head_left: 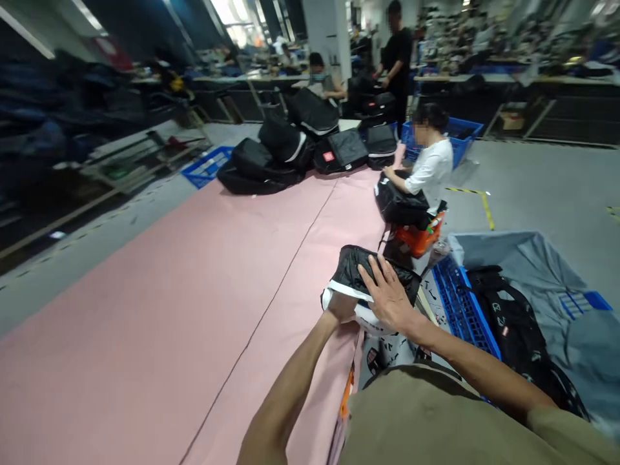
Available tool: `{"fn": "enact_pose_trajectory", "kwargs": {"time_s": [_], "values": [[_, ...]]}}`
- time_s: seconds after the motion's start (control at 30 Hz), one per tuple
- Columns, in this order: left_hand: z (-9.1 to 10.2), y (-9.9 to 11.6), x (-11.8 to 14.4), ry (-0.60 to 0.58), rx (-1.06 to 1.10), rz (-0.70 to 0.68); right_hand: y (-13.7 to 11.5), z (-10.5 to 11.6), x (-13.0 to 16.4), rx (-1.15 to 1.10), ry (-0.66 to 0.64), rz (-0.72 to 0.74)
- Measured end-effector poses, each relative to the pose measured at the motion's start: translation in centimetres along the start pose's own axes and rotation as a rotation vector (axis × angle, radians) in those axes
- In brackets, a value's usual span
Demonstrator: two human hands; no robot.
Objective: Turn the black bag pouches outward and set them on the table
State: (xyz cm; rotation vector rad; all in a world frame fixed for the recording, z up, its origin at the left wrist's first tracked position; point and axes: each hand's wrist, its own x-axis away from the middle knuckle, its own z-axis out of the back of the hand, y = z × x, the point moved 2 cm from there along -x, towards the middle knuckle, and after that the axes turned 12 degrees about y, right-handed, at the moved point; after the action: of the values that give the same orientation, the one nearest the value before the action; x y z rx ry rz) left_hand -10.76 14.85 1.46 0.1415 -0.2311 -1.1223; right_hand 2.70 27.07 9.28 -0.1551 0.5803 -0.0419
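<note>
A black bag [352, 263] with a white band along its edge lies at the right edge of the pink-covered table [232, 284], partly over the side. My left hand [343, 306] reaches in under the white band, and its fingers are hidden inside the bag. On top of the black fabric my right hand [387, 294] lies flat with its fingers spread. Below my hands, a white part of the bag with dark lettering shows, too blurred to read.
Several black bags [341, 150] are piled at the table's far end. A person in white [433, 165] sits at the right side, handling another black bag [400, 200]. A blue crate [467, 303] with a grey liner and black bags stands at my right.
</note>
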Motion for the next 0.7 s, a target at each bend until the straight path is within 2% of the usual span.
{"fn": "enact_pose_trajectory", "kwargs": {"time_s": [0.1,0.27,0.43,0.5,0.53,0.57,0.63,0.7], "values": [[-2.1,2.2,-0.2,-0.091,-0.057,-0.106,4.1,1.2,1.8,0.037,0.092,-0.128],[-4.3,7.6,-0.1,-0.163,-0.078,-0.269,10.6,3.6,7.9,0.122,0.311,-0.337],[-5.3,13.5,-0.6,-0.253,-0.032,-0.409,14.2,5.8,12.8,0.227,0.435,-0.468],[-4.9,15.4,-0.8,-0.229,0.011,-0.484,15.2,6.5,13.9,0.252,0.480,-0.496],[-4.3,16.2,-0.9,-0.164,0.053,-0.538,15.7,6.8,14.2,0.259,0.508,-0.498],[-3.5,16.8,-1.2,-0.044,0.115,-0.608,16.1,7.0,14.3,0.263,0.535,-0.492],[-1.4,17.5,-2.3,0.327,0.288,-0.773,16.8,7.3,14.0,0.268,0.573,-0.458],[0.7,17.1,-4.5,0.731,0.427,-0.831,17.7,7.2,13.0,0.279,0.575,-0.411]]}}
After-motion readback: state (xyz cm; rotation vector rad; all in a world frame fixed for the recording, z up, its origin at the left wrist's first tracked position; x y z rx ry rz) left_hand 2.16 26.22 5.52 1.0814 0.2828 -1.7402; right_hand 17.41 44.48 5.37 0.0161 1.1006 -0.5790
